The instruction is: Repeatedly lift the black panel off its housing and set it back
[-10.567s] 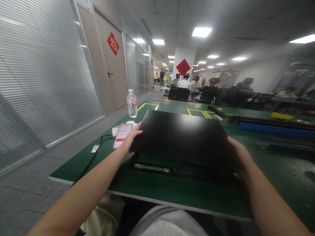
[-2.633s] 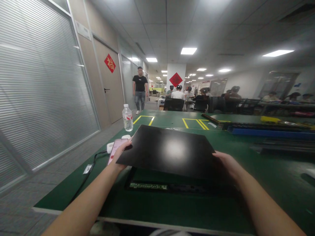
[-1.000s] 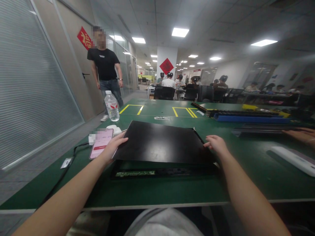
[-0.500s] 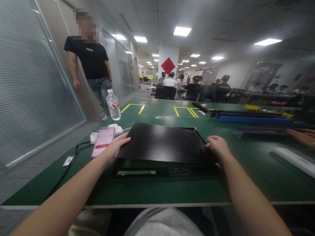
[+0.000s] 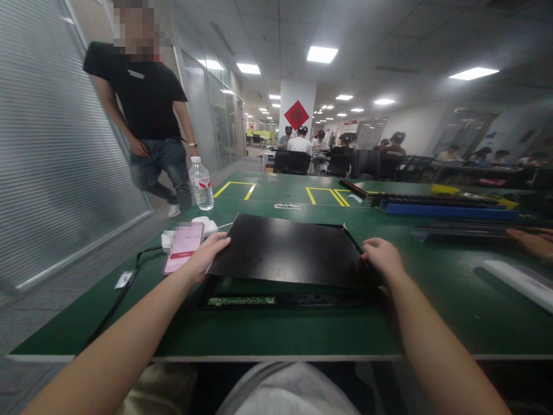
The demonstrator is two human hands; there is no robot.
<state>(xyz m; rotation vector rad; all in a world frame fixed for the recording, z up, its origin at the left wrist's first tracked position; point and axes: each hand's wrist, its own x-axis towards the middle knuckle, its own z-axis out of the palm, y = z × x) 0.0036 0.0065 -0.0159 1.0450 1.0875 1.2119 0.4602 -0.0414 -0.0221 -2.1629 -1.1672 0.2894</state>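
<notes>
A flat, glossy black panel (image 5: 285, 248) is held at a slant above the green table. My left hand (image 5: 211, 252) grips its left edge, thumb on top and the other fingers mostly hidden beneath. At the opposite edge, my right hand (image 5: 380, 256) is closed with curled fingers on the panel's right side. Under the panel lies a dark frame (image 5: 319, 301), largely covered by it. A strip of green circuit board (image 5: 241, 301) shows along the frame's near side.
Left of the panel are a phone (image 5: 185, 251), a white charger (image 5: 204, 226), a black cable (image 5: 135, 266) and a water bottle (image 5: 201, 184). On the right lie a blue strip (image 5: 449, 210), a white bar (image 5: 518, 282) and another person's hand (image 5: 533, 242). A person (image 5: 142, 104) walks past at left.
The person at left has come closer. My hands and the panel keep nearly the same position; the view has shifted slightly.
</notes>
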